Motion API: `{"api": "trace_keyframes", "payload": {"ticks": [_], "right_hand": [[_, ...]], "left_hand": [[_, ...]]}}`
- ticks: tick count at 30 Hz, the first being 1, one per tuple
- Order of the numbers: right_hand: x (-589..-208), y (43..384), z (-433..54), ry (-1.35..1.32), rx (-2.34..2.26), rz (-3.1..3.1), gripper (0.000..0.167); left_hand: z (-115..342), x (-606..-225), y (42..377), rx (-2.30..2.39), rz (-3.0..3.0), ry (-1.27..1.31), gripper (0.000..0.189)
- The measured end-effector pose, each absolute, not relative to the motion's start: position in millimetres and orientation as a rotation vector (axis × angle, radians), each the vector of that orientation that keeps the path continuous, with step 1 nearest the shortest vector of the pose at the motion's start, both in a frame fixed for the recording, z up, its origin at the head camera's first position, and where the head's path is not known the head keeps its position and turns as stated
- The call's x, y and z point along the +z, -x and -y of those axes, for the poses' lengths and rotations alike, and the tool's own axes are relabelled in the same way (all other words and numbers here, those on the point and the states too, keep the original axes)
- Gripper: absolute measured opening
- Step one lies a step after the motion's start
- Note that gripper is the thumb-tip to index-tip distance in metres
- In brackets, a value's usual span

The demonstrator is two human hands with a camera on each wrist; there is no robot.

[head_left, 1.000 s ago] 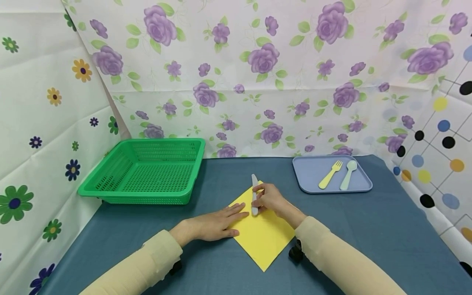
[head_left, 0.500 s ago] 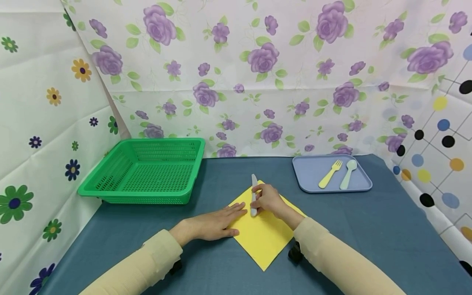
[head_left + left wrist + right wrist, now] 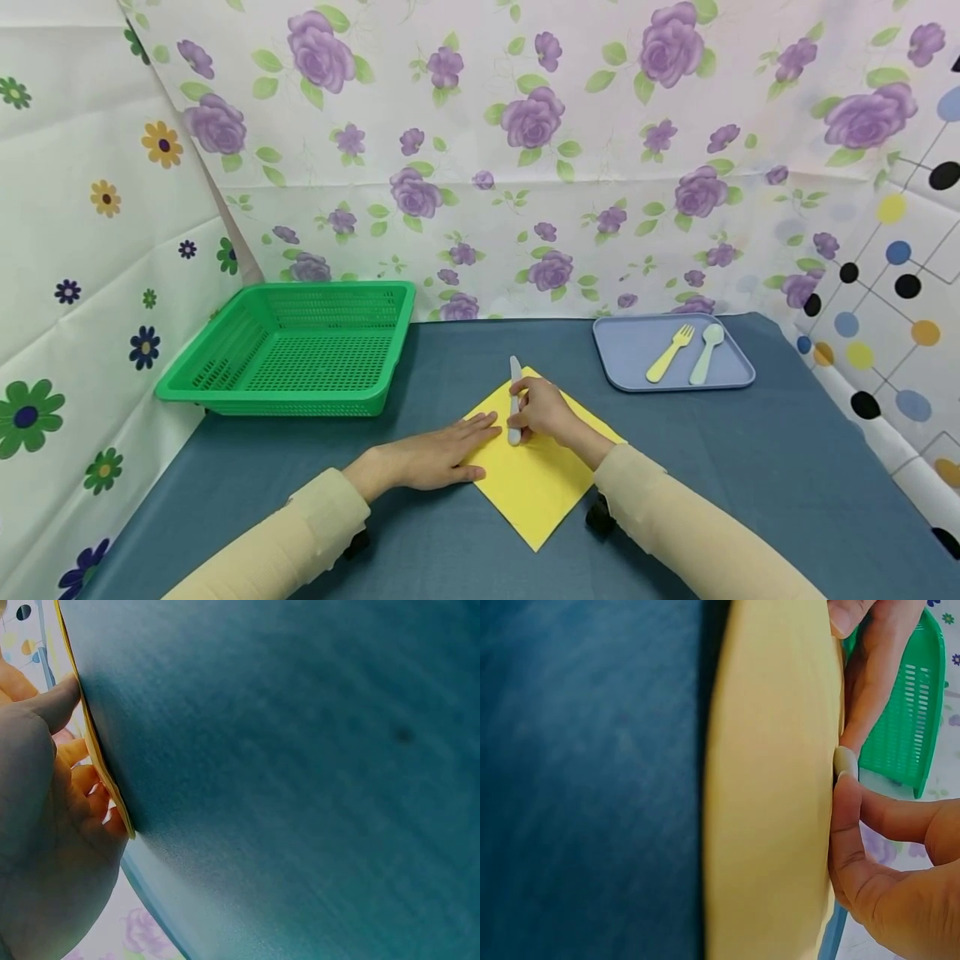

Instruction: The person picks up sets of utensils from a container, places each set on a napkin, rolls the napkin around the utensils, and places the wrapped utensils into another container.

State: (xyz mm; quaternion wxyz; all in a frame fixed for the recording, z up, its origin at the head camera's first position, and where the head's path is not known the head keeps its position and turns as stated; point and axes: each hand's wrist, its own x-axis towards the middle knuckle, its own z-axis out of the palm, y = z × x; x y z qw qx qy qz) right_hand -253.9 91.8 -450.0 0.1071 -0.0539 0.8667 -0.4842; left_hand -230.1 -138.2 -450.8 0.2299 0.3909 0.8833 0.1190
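A yellow napkin-like square sheet [image 3: 532,492] lies on the table, turned so one corner points at the person. My left hand [image 3: 438,456] rests flat on its left side, fingers straight. In the left wrist view the thumb [image 3: 56,705] lies against the sheet's edge. My right hand [image 3: 546,410] pinches a pale grey-white table knife [image 3: 514,435] between thumb and fingers. The knife is over the sheet's upper left part, its blade pointing away from the person. In the right wrist view the knife's rounded end [image 3: 846,760] shows by the fingertips, low over the sheet.
A green perforated basket [image 3: 390,367] stands at the back left. At the back right is a blue-grey tray [image 3: 618,358] bearing a yellow fork [image 3: 670,353] and a pale green spoon [image 3: 707,354]. Floral cloth [image 3: 487,233] hangs behind the dark blue table [image 3: 712,467].
My right hand and the knife have shifted slightly toward the person, showing more of the sheet's right corner. The left hand stays in place on the sheet.
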Motion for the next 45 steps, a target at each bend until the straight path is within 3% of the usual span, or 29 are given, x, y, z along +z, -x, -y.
{"api": "trace_keyframes", "payload": {"ticks": [45], "right_hand": [[-455.5, 259.0, -98.6, 0.207, -1.451, -2.456, 0.045]], "left_hand": [[139.0, -452.5, 229.3, 0.352, -2.429, -1.075, 0.072]]}}
